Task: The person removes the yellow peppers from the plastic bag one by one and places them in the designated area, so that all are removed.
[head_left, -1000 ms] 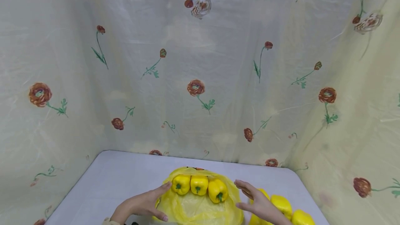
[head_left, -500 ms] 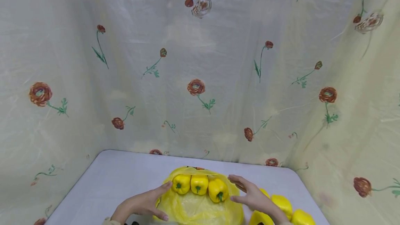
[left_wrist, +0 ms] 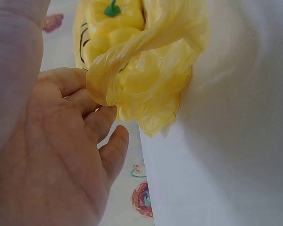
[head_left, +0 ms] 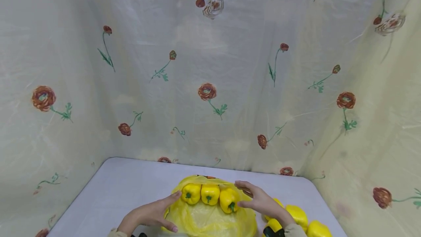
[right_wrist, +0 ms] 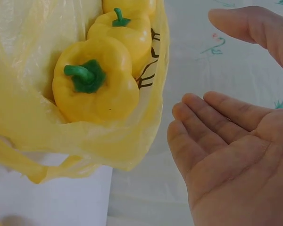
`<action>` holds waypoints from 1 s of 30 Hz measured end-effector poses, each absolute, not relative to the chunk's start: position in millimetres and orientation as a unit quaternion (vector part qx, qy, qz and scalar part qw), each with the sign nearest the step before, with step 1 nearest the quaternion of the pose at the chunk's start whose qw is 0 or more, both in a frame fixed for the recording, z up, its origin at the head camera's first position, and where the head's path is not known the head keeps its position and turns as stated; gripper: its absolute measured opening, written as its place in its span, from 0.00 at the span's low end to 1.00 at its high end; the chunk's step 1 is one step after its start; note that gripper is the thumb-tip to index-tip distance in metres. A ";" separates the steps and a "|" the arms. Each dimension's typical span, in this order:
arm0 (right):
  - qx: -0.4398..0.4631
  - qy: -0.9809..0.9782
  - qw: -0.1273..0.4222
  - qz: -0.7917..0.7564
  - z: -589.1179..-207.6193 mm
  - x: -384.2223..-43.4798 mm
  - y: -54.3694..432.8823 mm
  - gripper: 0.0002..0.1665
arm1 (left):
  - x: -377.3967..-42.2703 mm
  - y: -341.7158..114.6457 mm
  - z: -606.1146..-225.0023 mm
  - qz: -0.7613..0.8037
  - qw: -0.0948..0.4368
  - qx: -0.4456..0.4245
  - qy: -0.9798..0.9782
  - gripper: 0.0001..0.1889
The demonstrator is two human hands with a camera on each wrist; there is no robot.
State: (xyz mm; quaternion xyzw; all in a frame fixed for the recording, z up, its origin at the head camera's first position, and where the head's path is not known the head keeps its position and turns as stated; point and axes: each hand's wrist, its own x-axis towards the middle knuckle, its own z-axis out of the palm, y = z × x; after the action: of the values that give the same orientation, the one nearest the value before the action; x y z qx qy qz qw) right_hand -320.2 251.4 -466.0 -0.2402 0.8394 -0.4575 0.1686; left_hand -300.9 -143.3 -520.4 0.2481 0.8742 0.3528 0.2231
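An open yellow plastic bag (head_left: 204,220) lies on the table, with three yellow bell peppers in a row inside it: one on the left (head_left: 190,194), one in the middle (head_left: 210,194) and one on the right (head_left: 227,201). My left hand (head_left: 152,210) is at the bag's left edge, thumb and fingers spread apart. In the left wrist view, its fingertips touch the bag's twisted yellow rim (left_wrist: 132,47). Around the bag's right side, my right hand (head_left: 258,198) holds nothing, its thumb apart from the fingers near the right pepper. The right wrist view shows a gap between these fingers and the bag.
Several loose yellow bell peppers (head_left: 296,215) lie on the white table (head_left: 131,178) to the right of the bag, partly hidden by my right forearm. A floral curtain (head_left: 243,120) hangs behind the table and along both sides.
My right hand has moved left and slightly up, from beside the loose peppers to the bag's right side. My left hand, the bag and the peppers in it have stayed put.
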 end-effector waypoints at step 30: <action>-0.217 0.863 0.185 -0.417 -488.4 -353.5 229.6 0.39 | -301.0 -143.6 -521.7 0.358 0.228 0.251 0.870 0.55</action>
State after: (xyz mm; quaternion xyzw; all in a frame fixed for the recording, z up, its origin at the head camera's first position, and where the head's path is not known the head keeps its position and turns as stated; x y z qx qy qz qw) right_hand -353.5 229.6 -488.4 -0.2171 0.8628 -0.4174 0.1853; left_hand -301.0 -143.6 -521.7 0.2510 0.8697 0.3583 0.2285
